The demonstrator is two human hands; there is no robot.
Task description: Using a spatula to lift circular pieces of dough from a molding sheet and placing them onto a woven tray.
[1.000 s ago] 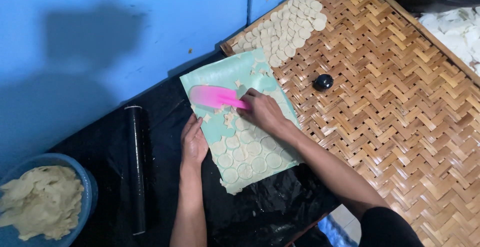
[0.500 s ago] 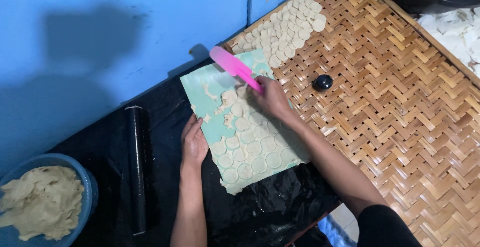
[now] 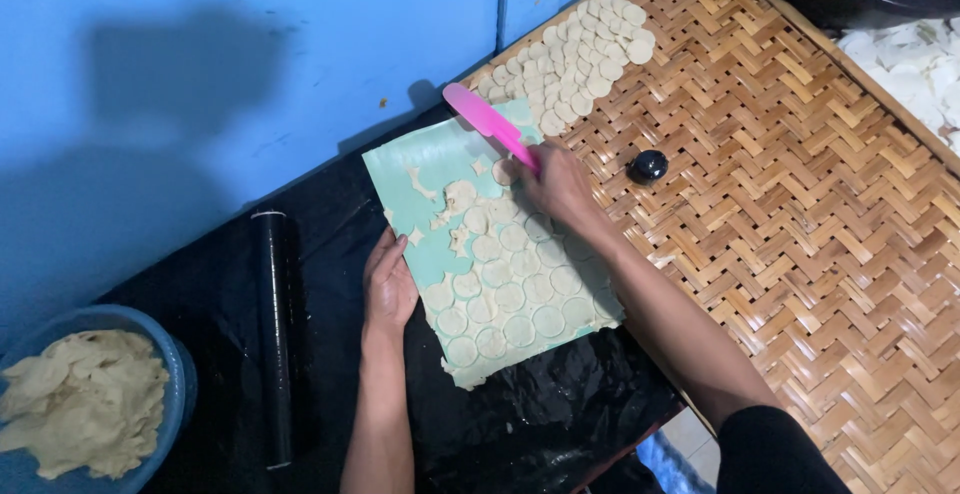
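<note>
One head-worn view only, looking steeply down from above the person's own arms, which enter from the bottom edge. Close enough to fill the middle with the teal sheet (image 3: 480, 254), the left hand (image 3: 388, 289) at its near edge and the right hand (image 3: 555, 184) at its far end; tilted, so the woven bamboo tray (image 3: 800, 234) runs diagonally up the right side and the blue wall (image 3: 250, 74) fills the upper left. At the lower left corner, cut off by the frame, a blue basin (image 3: 175, 374); no second view to share anything with.
</note>
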